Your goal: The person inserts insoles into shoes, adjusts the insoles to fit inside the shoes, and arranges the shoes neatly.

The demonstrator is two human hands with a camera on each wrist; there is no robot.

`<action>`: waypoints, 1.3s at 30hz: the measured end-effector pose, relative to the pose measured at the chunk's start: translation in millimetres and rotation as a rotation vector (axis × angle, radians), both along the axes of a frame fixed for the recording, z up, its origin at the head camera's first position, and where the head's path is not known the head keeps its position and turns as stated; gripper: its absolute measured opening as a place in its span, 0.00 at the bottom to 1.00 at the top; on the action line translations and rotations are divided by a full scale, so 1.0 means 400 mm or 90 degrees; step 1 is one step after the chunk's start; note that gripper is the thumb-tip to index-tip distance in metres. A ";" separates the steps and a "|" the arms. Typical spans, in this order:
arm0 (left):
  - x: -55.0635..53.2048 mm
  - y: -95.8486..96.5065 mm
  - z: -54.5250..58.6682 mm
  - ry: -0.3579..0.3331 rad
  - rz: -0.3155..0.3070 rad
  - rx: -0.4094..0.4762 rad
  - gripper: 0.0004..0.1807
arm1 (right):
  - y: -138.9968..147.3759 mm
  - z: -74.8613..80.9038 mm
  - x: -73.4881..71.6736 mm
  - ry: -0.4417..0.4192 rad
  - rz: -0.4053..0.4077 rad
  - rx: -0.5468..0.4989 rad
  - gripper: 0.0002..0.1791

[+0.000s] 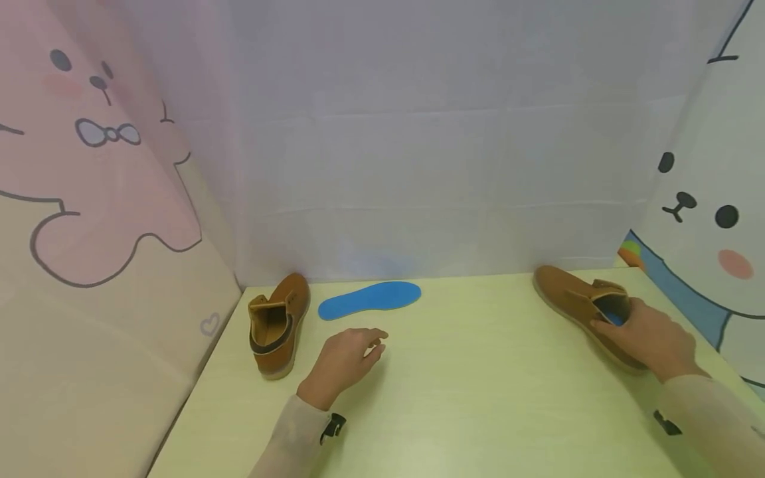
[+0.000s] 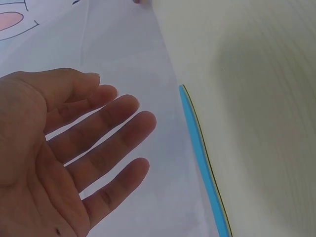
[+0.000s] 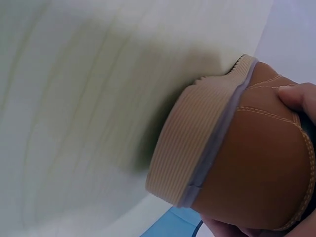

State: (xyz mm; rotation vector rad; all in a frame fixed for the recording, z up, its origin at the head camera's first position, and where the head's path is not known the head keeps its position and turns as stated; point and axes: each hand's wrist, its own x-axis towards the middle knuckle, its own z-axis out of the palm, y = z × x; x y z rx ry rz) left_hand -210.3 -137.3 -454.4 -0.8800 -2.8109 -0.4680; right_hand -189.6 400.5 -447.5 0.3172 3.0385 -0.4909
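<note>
My right hand (image 1: 654, 337) grips the heel end of a brown shoe (image 1: 564, 292) at the table's right side. Blue shows inside that shoe's opening. In the right wrist view the shoe's heel (image 3: 247, 163) and ribbed pale sole fill the right part, with the thumb and fingertips on its sides. Over the table's left half hovers my left hand (image 1: 343, 362), loosely bent and holding nothing. A blue insole (image 1: 370, 299) lies just beyond it, flat near the back edge; its thin edge (image 2: 205, 163) appears in the left wrist view, apart from the fingers.
A second brown shoe (image 1: 277, 332) stands at the table's left edge, toe toward the back. Behind the pale table (image 1: 466, 398) hangs a white cloth (image 1: 430, 159). Cartoon-printed cloths flank it, a pink one (image 1: 119, 179) on the left and a white bear one (image 1: 705, 179) on the right.
</note>
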 end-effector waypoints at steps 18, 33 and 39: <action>0.013 0.005 0.008 -0.003 0.000 -0.002 0.12 | 0.006 -0.013 -0.010 0.010 -0.002 0.014 0.63; 0.014 -0.007 0.014 0.032 0.019 -0.005 0.10 | -0.002 -0.005 0.006 0.015 0.016 0.019 0.75; 0.021 -0.015 0.017 0.025 0.022 -0.002 0.10 | -0.009 -0.003 0.019 0.046 0.018 0.024 0.76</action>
